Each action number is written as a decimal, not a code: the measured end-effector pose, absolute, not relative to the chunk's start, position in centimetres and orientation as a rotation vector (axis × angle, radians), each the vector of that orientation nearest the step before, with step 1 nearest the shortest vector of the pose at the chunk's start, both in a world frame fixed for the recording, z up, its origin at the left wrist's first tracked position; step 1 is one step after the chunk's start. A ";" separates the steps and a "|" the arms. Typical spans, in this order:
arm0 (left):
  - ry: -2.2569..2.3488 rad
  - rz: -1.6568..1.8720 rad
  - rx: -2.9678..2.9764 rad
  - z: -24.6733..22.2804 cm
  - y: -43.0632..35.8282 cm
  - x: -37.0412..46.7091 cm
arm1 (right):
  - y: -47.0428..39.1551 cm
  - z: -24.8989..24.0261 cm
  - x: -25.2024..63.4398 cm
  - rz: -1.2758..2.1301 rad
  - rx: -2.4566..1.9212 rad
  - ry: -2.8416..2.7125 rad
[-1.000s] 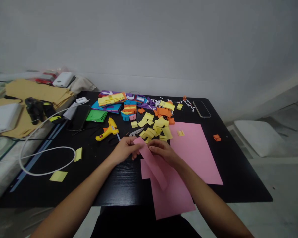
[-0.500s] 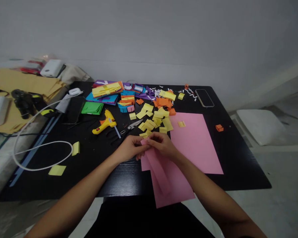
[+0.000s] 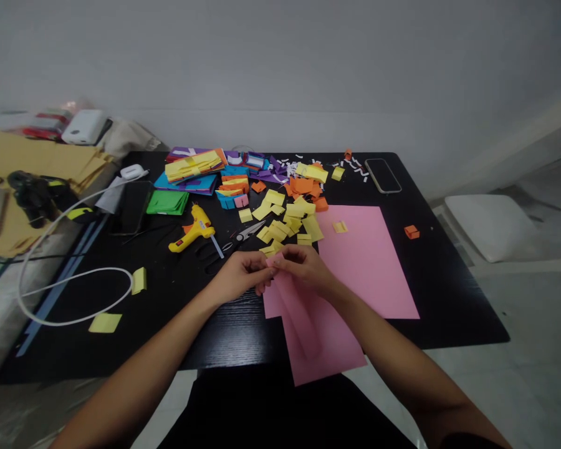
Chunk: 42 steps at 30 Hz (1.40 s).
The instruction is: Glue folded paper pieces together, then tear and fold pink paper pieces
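The black counter [image 3: 458, 299] carries at least two overlapping pink sheets [image 3: 369, 268], the nearer one jutting past its front edge. One white cable [image 3: 65, 324] loops across the left side. One pink strip [image 3: 302, 318] slants above the nearer sheet, its upper end between the hands. The left hand [image 3: 243, 274] and right hand [image 3: 306, 268] meet there, fingers pinched closed on that end. Just beyond them, a pile of yellow pieces [image 3: 278, 231], too overlapped to count, crowds the space. One yellow glue gun [image 3: 196, 229], one pair of scissors [image 3: 250, 231], partly behind the left hand, and two phones [image 3: 382, 175] lie farther out. Two yellow slips [image 3: 105, 323] sit by the cable, one folded orange piece [image 3: 412, 232] at right.
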State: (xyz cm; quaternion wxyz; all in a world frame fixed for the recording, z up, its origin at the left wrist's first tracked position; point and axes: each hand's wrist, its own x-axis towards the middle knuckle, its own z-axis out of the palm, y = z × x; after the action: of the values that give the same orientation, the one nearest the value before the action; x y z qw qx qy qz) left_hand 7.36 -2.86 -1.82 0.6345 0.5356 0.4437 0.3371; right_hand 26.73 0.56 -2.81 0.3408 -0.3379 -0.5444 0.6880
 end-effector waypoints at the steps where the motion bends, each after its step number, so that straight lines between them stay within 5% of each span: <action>1: 1.016 0.772 1.228 -1.8 -2.9 7.3 | 0.6 -2.9 26.8 1.789 -0.885 -1.416; 16: 1.077 1.115 1.778 -1.9 -2.6 6.0 | 0.9 -2.6 27.0 1.725 -0.953 -1.434; 42: 1.105 1.182 1.975 -2.0 -2.5 5.7 | 0.9 -2.8 27.1 1.776 -0.987 -1.419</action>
State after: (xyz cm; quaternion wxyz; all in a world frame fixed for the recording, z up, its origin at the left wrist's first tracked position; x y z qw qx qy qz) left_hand 5.74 -2.49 -2.03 0.2901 0.7403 0.4142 0.4430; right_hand 27.07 0.88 -2.76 0.3256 -0.3766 -0.5414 0.6776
